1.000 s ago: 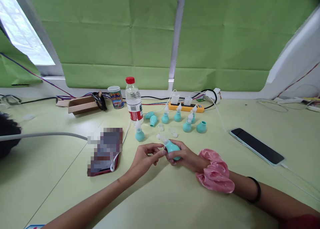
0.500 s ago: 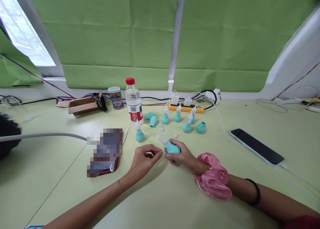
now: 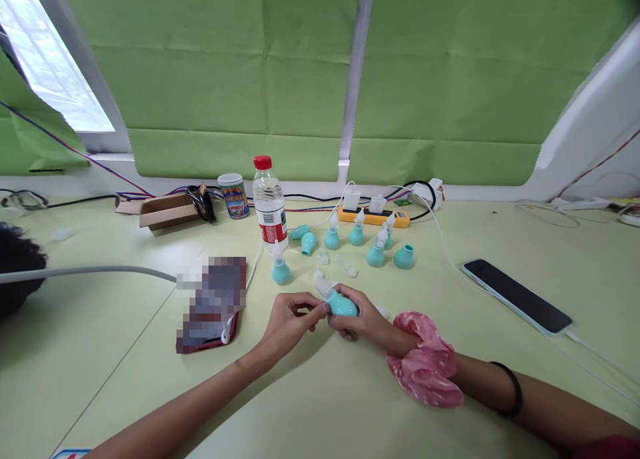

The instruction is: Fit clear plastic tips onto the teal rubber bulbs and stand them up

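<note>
My right hand (image 3: pixel 357 315) is wrapped round the teal bulb of a nasal aspirator (image 3: pixel 344 304), its clear tip (image 3: pixel 321 283) pointing up and to the left. My left hand (image 3: pixel 295 315) has thumb and index finger pinched at the near left side of this bulb, by the neck. Whether a small part is between those fingertips is hidden. Beyond the hands stand several teal aspirators with clear tips, one of them (image 3: pixel 281 270) close by. An open bulb without a tip (image 3: pixel 404 257) stands at the right, and another bare bulb (image 3: pixel 308 243) lies tipped over.
Small clear pieces (image 3: pixel 350 269) lie on the table beyond my hands, and a whitish one (image 3: pixel 383 312) is beside my right wrist. A water bottle (image 3: pixel 271 205), a can (image 3: pixel 233 197), a power strip (image 3: pixel 400 218) and cables line the back. Phones lie left (image 3: pixel 213 305) and right (image 3: pixel 515 295).
My left fingertips have closed the small gap and now touch the held bulb. The aspirator has turned slightly, its tip more upright. A whitish piece now shows beside my right wrist.
</note>
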Available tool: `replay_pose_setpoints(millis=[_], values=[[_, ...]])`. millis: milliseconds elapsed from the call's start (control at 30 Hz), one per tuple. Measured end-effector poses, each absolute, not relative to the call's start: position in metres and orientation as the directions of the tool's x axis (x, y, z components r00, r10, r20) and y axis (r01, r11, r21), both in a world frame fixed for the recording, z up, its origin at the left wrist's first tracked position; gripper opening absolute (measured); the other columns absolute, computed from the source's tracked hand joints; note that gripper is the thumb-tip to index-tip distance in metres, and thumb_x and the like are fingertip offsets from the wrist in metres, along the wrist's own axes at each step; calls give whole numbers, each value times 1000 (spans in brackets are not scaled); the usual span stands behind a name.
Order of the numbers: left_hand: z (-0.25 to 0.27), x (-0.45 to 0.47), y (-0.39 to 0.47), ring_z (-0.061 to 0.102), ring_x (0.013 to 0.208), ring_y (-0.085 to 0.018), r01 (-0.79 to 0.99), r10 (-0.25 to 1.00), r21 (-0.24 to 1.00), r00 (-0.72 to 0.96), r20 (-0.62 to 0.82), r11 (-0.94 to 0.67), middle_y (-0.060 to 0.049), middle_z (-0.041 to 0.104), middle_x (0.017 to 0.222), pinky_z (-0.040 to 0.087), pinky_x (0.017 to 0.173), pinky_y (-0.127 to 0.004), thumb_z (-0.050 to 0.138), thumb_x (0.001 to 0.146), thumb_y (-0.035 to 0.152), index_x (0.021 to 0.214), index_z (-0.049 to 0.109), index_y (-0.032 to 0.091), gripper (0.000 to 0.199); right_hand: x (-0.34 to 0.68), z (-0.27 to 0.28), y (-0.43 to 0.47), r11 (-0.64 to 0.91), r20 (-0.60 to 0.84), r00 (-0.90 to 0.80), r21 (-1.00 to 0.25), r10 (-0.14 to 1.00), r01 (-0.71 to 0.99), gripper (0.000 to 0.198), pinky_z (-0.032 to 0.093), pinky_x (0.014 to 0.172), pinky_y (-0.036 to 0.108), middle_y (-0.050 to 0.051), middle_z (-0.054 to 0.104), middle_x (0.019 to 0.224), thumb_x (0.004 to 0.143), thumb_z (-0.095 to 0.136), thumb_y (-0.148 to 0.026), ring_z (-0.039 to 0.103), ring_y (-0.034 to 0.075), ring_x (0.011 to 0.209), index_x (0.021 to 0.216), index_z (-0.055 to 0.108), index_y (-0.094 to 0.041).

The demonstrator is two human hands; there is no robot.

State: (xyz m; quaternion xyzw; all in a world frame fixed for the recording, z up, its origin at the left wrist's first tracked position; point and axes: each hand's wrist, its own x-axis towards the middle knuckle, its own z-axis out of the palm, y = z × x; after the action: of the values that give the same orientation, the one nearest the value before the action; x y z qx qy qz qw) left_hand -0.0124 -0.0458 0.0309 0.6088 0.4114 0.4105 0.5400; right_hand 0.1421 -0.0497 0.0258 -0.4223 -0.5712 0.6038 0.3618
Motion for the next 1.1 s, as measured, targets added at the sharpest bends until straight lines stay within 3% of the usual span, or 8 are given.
replay_pose_setpoints(millis=[167,300,433,500,600,767,900,1100], values=[[28,-16,-42,42,47,-9,89,952,993,300,51,-81,1,50,50,34,45,-20,53,63,14,52,57,12,12,144,26,-46,-55,-47,-323,-998,945,-16,26,29,36,17,-6,45,57,58,60,-22,38,4,40,74,40,-18],[25,-20,-39,39,42,-8,273,956,948,280,84,-163,4,42,41,30,43,-20,47,69,17,48,51,14,22,147,28,-43,-40,-18,-278,-996,960,-74,27,29,35,18,-5,46,60,58,61,-25,38,5,41,71,39,-18],[28,-20,-41,49,53,-13,490,916,779,288,280,-392,-1,52,52,38,54,-25,41,77,26,48,52,16,32,147,29,-43,-53,-20,-303,-994,953,-101,29,29,36,18,-5,46,59,58,63,-27,39,5,42,70,39,-18],[30,-19,-41,53,79,-19,529,859,678,271,435,-510,-6,59,80,41,70,-29,47,72,22,67,59,17,13,147,28,-42,-47,-13,-301,-993,954,-105,29,29,36,19,-5,45,57,58,64,-28,39,6,42,70,39,-18],[29,-18,-41,46,101,-21,487,808,650,267,526,-583,-8,52,108,38,83,-33,49,69,14,106,50,18,38,148,27,-41,-29,2,-290,-994,957,-104,28,29,37,19,-5,44,56,61,63,-29,38,6,42,71,39,-18],[29,-18,-47,54,89,-19,295,862,853,415,291,-430,-7,59,100,41,79,-30,47,77,24,108,53,18,32,146,26,-48,10,7,-371,-1000,929,6,28,31,40,19,-5,44,61,67,59,-34,38,6,44,83,41,-19],[31,-12,-51,56,83,-19,118,883,961,434,177,-251,-7,61,96,44,72,-27,47,79,32,99,59,15,29,143,25,-58,165,78,-424,-971,902,172,36,39,60,22,-1,50,80,70,59,-33,48,11,68,97,39,-20],[29,-11,-45,56,87,-21,-16,981,997,176,80,-78,-7,63,89,43,75,-28,55,71,31,84,59,13,22,154,30,-49,347,143,-422,-818,895,458,43,38,54,23,3,53,91,73,55,-39,47,10,60,107,35,-21]])
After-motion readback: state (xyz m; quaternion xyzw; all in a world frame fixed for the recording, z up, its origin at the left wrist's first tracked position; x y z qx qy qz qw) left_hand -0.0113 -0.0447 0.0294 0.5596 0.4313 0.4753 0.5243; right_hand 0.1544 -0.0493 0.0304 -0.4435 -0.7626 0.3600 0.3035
